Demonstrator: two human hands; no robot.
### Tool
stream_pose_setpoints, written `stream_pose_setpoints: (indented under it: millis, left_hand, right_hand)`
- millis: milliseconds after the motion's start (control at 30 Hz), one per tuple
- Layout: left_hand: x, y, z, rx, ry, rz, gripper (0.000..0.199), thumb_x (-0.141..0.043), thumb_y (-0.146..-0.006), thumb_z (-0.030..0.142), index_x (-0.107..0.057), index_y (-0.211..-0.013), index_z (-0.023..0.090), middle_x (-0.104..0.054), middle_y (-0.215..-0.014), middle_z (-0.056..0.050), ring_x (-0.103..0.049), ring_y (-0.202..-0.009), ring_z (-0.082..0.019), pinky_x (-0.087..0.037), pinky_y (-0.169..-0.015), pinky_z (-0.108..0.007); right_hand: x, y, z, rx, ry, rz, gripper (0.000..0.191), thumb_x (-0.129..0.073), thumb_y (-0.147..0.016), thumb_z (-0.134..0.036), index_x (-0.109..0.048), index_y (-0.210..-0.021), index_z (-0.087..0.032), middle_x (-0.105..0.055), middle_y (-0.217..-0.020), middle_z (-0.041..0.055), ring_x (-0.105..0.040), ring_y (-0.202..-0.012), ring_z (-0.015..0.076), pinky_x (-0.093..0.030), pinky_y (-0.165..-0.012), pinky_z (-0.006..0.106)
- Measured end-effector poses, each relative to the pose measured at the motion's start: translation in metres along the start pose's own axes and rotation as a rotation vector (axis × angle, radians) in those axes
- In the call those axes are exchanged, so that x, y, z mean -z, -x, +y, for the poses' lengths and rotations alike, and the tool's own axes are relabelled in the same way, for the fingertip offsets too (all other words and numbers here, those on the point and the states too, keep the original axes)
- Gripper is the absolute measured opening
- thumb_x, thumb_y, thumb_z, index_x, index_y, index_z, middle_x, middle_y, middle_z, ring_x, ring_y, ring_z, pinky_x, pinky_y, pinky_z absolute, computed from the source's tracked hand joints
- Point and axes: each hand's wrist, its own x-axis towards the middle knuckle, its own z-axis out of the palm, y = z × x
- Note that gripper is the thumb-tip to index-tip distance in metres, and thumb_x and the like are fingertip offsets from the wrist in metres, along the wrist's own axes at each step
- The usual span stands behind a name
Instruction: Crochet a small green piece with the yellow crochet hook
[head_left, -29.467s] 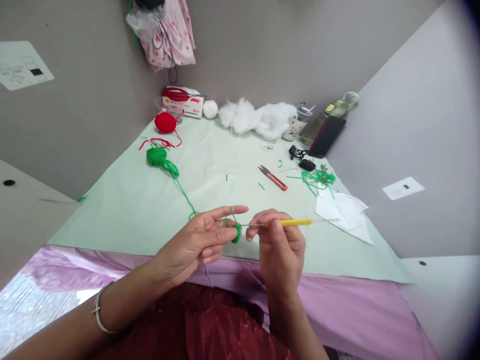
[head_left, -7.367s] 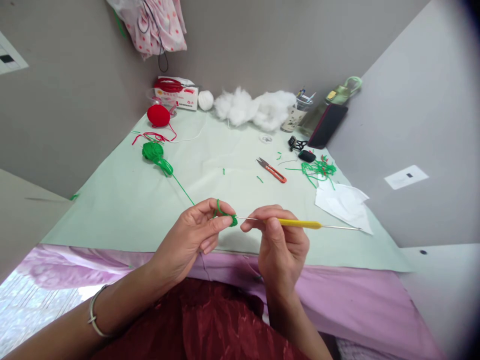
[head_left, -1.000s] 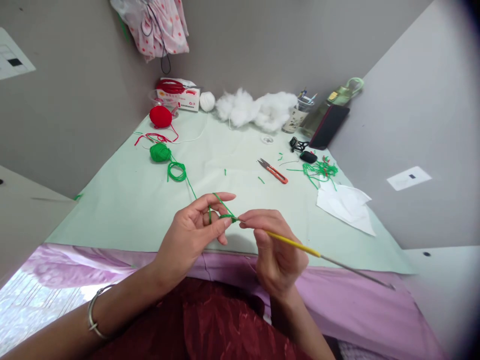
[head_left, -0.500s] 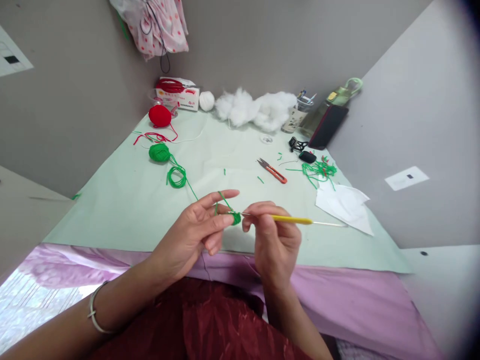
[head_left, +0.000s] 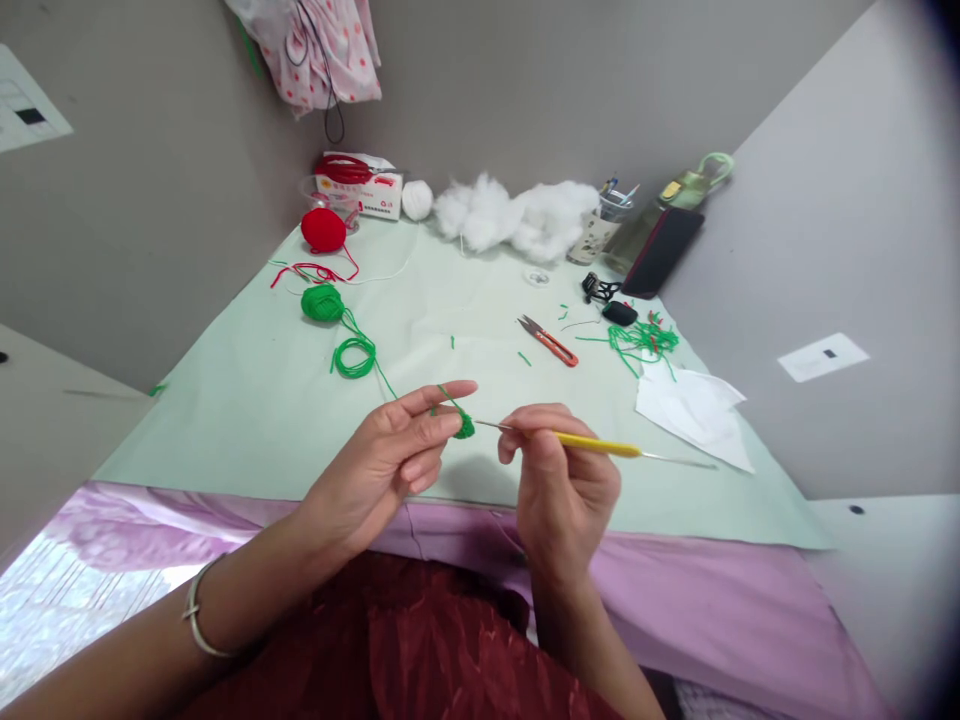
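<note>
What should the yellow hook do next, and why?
Probably the right grip should nudge the yellow-handled hook slightly left, into the small green piece. The hook's thin tip points at that piece but looks just clear of it. The left grip pinches the piece, and a green strand runs over its index finger close by, so catching it seems easy.

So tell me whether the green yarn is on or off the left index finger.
On: the green yarn crosses the index finger of the left hand, slanting down to the small green piece.
</note>
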Motion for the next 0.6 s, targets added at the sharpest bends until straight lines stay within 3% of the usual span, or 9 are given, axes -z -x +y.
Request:
stream_pose_setpoints:
  millis: [200,400,500,600]
  left_hand:
    - [0.002,0.004,-0.008,-0.05,-0.14,-0.029,0.024,-0.084,-0.089,0.025,-0.082,-0.113,0.024,-0.058,-0.069,0.007,-0.046,-0.051,-0.002,-0.042,-0.052,-0.016]
    - [0.003,0.005,-0.005,-0.059,-0.179,-0.036,0.021,-0.082,-0.091,0.025,-0.083,-0.112,0.026,-0.057,-0.07,0.007,-0.048,-0.052,-0.002,-0.042,-0.055,-0.018]
    - [0.004,0.006,-0.006,-0.093,-0.216,-0.018,0.021,-0.081,-0.092,0.024,-0.083,-0.112,0.028,-0.059,-0.075,0.007,-0.051,-0.055,-0.002,-0.043,-0.056,-0.018]
    - [0.005,0.007,-0.008,-0.149,-0.255,0.015,0.021,-0.082,-0.09,0.024,-0.084,-0.11,0.03,-0.061,-0.081,0.006,-0.053,-0.057,-0.003,-0.045,-0.059,-0.019]
  right_hand:
    - [-0.001,0.0,0.004,-0.097,-0.069,-0.067,0.015,-0.065,-0.102,-0.025,-0.08,-0.1,-0.026,-0.077,-0.091,0.003,-0.067,-0.074,0.0153,-0.056,-0.066,0.031]
    - [0.005,-0.001,0.004,-0.239,-0.279,-0.058,0.021,-0.058,-0.106,-0.028,-0.077,-0.1,-0.024,-0.079,-0.095,0.0031,-0.07,-0.074,0.0137,-0.058,-0.069,0.03]
    - [0.006,0.001,-0.001,-0.185,-0.204,-0.074,0.022,-0.055,-0.108,-0.026,-0.076,-0.102,-0.024,-0.079,-0.095,0.0025,-0.072,-0.073,0.0137,-0.06,-0.069,0.031]
    - [0.006,0.004,-0.005,-0.043,-0.022,-0.095,0.023,-0.053,-0.107,-0.02,-0.075,-0.108,-0.025,-0.078,-0.094,0.0019,-0.073,-0.074,0.0141,-0.06,-0.071,0.032]
